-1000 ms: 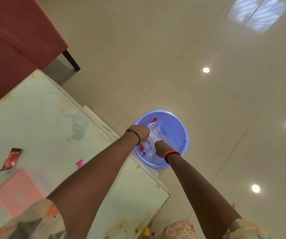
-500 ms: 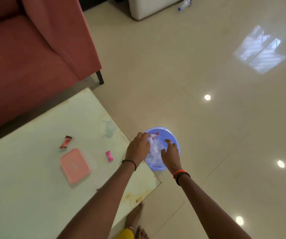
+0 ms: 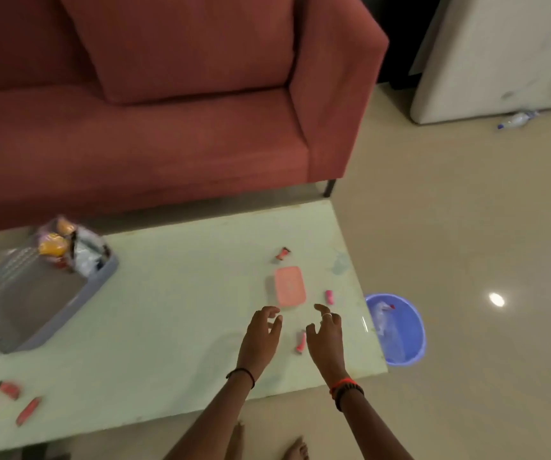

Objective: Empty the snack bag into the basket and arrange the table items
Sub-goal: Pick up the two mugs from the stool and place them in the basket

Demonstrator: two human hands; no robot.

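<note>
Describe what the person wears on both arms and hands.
Both arms are bare, with no sleeves in view. The left hand has a thin black band at its wrist. The right hand wears a pale ring, with an orange band and a dark beaded one at the wrist.

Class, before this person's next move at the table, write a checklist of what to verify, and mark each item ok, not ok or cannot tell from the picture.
1. Left hand empty, fingers open: ok.
2. Right hand empty: ok.
3. Clear bag left in the blue basin on the floor: ok.
4. Bag fully emptied: cannot tell.
5. Table tidy: not ok; a pink lid and small red wrappers lie scattered.
6. Grey basket within reach, at the table's left end: cannot tell.
</note>
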